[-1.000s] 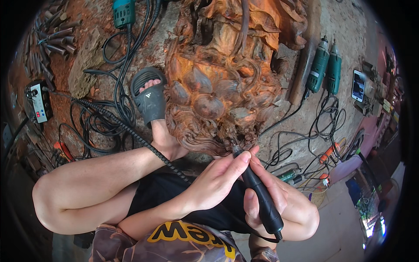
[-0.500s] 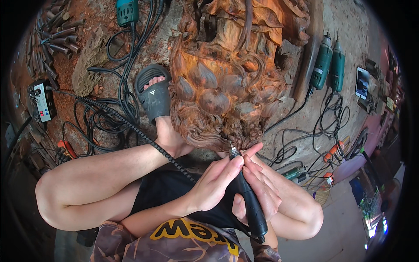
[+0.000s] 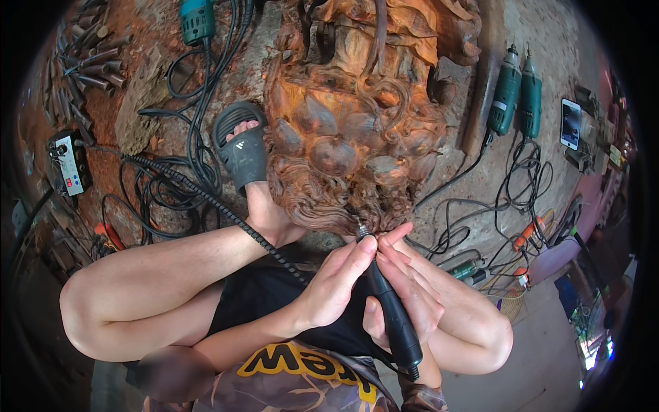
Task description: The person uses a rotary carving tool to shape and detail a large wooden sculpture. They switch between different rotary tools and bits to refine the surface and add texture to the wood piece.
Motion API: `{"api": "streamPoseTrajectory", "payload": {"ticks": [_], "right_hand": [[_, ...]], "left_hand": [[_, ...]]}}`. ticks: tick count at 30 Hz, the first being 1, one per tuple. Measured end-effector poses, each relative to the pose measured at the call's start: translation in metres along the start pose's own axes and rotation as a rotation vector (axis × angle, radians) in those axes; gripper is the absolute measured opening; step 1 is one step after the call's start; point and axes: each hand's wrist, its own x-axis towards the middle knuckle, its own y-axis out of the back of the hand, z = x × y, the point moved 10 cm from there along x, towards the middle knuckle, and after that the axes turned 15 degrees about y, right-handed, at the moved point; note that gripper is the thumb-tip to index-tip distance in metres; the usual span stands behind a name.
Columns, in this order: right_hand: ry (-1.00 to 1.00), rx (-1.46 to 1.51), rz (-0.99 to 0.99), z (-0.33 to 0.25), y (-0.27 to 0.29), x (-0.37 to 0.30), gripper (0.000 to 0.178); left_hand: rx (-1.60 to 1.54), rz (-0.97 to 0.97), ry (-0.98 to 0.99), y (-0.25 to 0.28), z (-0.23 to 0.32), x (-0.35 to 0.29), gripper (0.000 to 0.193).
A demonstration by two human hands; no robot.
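A black rotary carving handpiece (image 3: 392,309) slants up and left, its narrow metal nose against the near edge of a brown wood carving (image 3: 336,158). Rounded forms, curls and wavy grooves cover the carving. My left hand (image 3: 333,285) is closed on the handpiece near its front, the thumb pressed along the top. My right hand (image 3: 415,302) grips the body from the other side, with one finger stretched toward the wood. The bit's very tip is hard to make out against the dark grooves.
Two green power tools (image 3: 506,96) lie right of the carving, near a phone (image 3: 570,123). Black cables (image 3: 171,199) coil at left beside a small control box (image 3: 70,165). Cut sticks (image 3: 89,62) are piled at the far left. My sandalled foot (image 3: 246,147) rests against the carving.
The handpiece's nose has shifted slightly left and up along the carving's near edge, both hands moving with it. My grip looks the same.
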Motion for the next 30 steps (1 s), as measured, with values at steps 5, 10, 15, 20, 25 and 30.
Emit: {"api": "streamPoseTrajectory", "payload": {"ticks": [5, 10, 15, 20, 25, 30], "right_hand": [[0.035, -0.009, 0.032, -0.001, -0.004, 0.000, 0.044], [0.030, -0.028, 0.021, -0.001, -0.006, -0.002, 0.044], [0.017, -0.025, 0.018, -0.001, -0.004, -0.005, 0.043], [0.022, -0.015, 0.032, -0.001, -0.005, -0.007, 0.042], [0.018, -0.017, 0.023, -0.002, -0.004, -0.009, 0.042], [0.003, -0.026, 0.063, 0.001, -0.003, -0.013, 0.042]], "left_hand": [[-0.028, -0.017, -0.016, 0.001, 0.003, -0.001, 0.060], [-0.024, -0.032, -0.028, 0.000, 0.006, -0.001, 0.061], [0.015, -0.007, -0.017, 0.001, 0.005, -0.001, 0.059], [0.026, -0.016, -0.042, 0.000, 0.004, -0.001, 0.058], [0.032, -0.019, -0.043, -0.001, 0.003, -0.002, 0.058], [0.039, 0.000, -0.008, 0.000, 0.000, -0.001, 0.057]]}}
